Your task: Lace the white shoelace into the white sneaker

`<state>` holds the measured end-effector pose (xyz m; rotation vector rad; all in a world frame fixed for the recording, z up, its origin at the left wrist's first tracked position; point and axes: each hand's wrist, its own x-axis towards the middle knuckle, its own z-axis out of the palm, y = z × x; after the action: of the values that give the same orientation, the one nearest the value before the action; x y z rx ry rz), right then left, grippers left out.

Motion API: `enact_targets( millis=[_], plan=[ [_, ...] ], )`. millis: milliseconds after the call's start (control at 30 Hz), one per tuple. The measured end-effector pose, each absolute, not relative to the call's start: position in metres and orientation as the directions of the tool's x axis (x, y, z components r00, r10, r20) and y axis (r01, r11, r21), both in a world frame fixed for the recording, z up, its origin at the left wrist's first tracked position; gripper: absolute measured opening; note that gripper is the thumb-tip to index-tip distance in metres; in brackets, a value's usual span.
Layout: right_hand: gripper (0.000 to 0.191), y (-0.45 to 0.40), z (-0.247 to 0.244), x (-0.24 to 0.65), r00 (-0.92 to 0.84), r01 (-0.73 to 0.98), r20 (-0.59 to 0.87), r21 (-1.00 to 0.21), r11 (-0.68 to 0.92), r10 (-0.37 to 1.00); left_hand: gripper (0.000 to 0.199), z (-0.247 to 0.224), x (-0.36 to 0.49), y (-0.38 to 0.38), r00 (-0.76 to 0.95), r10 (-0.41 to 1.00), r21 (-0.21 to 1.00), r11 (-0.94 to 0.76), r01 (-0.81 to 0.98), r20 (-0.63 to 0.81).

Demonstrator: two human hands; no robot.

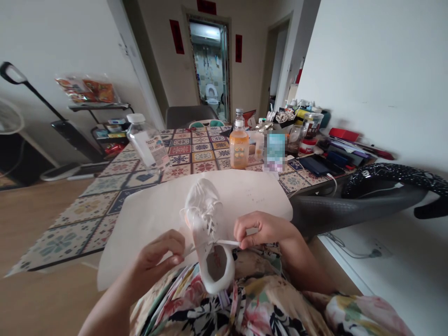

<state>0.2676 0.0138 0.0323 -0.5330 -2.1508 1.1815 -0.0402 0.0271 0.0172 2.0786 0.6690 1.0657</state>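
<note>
A white lace-up sneaker point(199, 238) lies between my hands, its toe pointing away from me and its open heel over my lap. Crossed laces run up its tongue. To its right, my right hand point(261, 228) pinches one end of the white shoelace point(227, 242), which is drawn out sideways and taut. On the other side my left hand point(163, 254) is closed, fingers and thumb together, at the shoelace's other end. A large white paper sheet point(150, 219) is spread under the front of the shoe.
A patterned tablecloth point(91, 210) covers the table. Beyond the paper stand a clear plastic jar point(147, 144) and an orange drink bottle point(239, 147). Phones point(318, 165), jars and boxes crowd the right side. A dark padded chair point(336, 200) is close by my right arm.
</note>
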Motion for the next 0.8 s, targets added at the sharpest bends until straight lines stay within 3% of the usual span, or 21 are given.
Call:
enact_targets(
  millis=[100,200,300,500,633,733,800],
  plan=[
    [0.031,0.011,0.031,0.254,-0.635,-0.136,0.453,-0.863,0.486,0.626,0.034,0.017,-0.034,0.020,0.477,0.718,0.814,-0.581,0.009,0.507],
    [0.037,0.007,0.023,0.232,-0.594,-0.296,0.421,-0.907,0.300,0.686,0.036,0.009,-0.015,0.010,0.460,0.780,0.902,-0.407,-0.142,0.424],
    [0.041,0.006,0.010,0.215,-0.510,-0.394,0.379,-0.901,0.181,0.772,0.034,0.001,0.004,0.006,0.408,0.817,0.898,-0.277,-0.342,0.408],
    [0.045,0.012,-0.003,0.209,-0.420,-0.439,0.332,-0.889,0.132,0.845,0.038,-0.004,0.009,0.011,0.286,0.889,0.917,-0.276,-0.287,0.357],
    [0.031,0.007,0.003,0.206,-0.364,-0.392,0.408,-0.883,0.259,0.837,0.024,0.001,0.005,0.010,0.361,0.790,0.868,-0.463,-0.176,0.495],
    [0.022,-0.002,0.007,0.204,-0.291,-0.175,0.524,-0.852,0.494,0.801,0.018,0.005,0.008,0.005,0.392,0.752,0.840,-0.528,-0.125,0.530],
    [0.017,-0.007,0.010,0.203,-0.262,0.006,0.587,-0.793,0.610,0.766,0.009,0.007,0.013,0.002,0.350,0.795,0.866,-0.483,-0.128,0.495]
  ],
)
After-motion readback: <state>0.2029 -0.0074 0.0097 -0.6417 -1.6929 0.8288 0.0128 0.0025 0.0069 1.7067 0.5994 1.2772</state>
